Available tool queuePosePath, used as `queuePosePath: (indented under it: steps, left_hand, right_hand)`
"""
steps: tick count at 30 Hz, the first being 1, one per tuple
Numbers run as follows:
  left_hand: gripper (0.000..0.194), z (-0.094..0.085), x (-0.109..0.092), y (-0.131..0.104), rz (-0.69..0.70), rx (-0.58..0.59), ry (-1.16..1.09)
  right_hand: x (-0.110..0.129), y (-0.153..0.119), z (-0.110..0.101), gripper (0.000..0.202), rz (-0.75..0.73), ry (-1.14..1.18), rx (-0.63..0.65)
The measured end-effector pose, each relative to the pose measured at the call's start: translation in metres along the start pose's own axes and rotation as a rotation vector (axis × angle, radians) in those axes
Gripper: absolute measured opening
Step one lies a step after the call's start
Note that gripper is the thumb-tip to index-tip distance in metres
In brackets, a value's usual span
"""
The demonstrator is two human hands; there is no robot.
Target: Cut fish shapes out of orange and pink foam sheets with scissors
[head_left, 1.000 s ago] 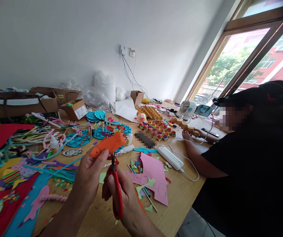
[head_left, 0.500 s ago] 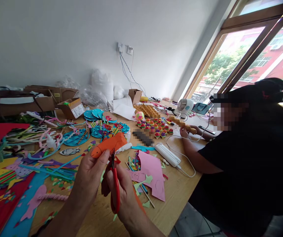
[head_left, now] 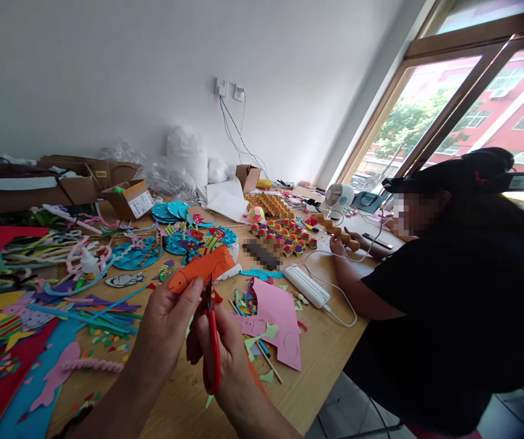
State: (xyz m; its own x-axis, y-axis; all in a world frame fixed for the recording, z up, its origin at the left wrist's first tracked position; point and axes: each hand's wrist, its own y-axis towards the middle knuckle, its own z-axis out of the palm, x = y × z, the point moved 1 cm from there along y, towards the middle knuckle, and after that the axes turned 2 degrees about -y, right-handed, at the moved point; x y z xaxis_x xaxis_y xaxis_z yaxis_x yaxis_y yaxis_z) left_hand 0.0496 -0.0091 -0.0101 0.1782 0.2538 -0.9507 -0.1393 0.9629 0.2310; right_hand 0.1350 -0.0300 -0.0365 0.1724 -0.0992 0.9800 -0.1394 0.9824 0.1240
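Observation:
My left hand (head_left: 166,317) pinches an orange craft sheet (head_left: 202,268) between thumb and fingers. Dark drawn lines and a dot show on the orange piece. My right hand (head_left: 230,347) is closed round red-handled scissors (head_left: 215,350), their dark blades pointing up at the sheet's lower right edge. A small red-orange scrap shows beside the blades, and more orange lies partly hidden behind my right wrist. Below and to the right of the sheet, a pink craft sheet (head_left: 283,320) with cut edges lies on the table.
Blue strips (head_left: 102,317), a pink fish cutout (head_left: 56,378) and pipe cleaners (head_left: 56,256) cover the left. Painted egg-carton pieces (head_left: 284,235), a white power strip (head_left: 308,286) with its cable and a small fan (head_left: 339,196) stand farther back. A co-worker (head_left: 445,292) sits right, holding a carton strip.
The view has shifted slightly, so the table's things sit a little farther left. Both hands, the orange sheet and the scissors look nearly the same. The co-worker's head and body have shifted slightly.

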Motion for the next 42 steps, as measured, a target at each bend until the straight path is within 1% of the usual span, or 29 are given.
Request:
queuePosePath:
  steps: [5, 12, 19, 25, 28, 33, 37, 40, 42]
  left_hand:
    - [0.022, -0.004, 0.008, 0.002, -0.002, 0.004, -0.009]
    - [0.023, -0.007, 0.015, 0.006, 0.017, 0.059, -0.047]
    - [0.022, -0.006, 0.016, 0.006, 0.012, 0.064, -0.083]
    - [0.020, -0.006, 0.017, 0.007, 0.030, 0.096, -0.083]
    - [0.022, -0.006, 0.017, 0.006, 0.026, 0.101, -0.078]
    - [0.023, -0.005, 0.014, 0.005, -0.004, 0.100, -0.073]
    - [0.022, -0.005, 0.015, 0.006, -0.033, 0.086, -0.090]
    - [0.016, -0.007, 0.014, 0.008, -0.003, 0.086, -0.091]
    - [0.015, -0.007, 0.013, 0.009, 0.017, 0.111, -0.076]
  right_hand:
    - [-0.002, 0.000, -0.001, 0.053, 0.005, 0.018, 0.006]
    - [-0.001, -0.001, -0.003, 0.055, 0.004, 0.008, 0.003]
    - [-0.001, -0.001, -0.005, 0.057, 0.014, -0.002, 0.003]
    - [-0.005, -0.002, -0.008, 0.056, 0.016, 0.011, 0.004]
    - [-0.007, -0.002, -0.009, 0.055, -0.006, 0.025, 0.020]
    - [-0.005, -0.002, -0.010, 0.054, 0.014, 0.039, 0.025]
    - [-0.002, -0.003, -0.015, 0.055, 0.020, -0.008, 0.039]
    - [0.000, -0.003, -0.020, 0.052, 0.026, -0.055, 0.078]
    - [0.001, -0.004, -0.024, 0.047, 0.038, -0.092, 0.104]
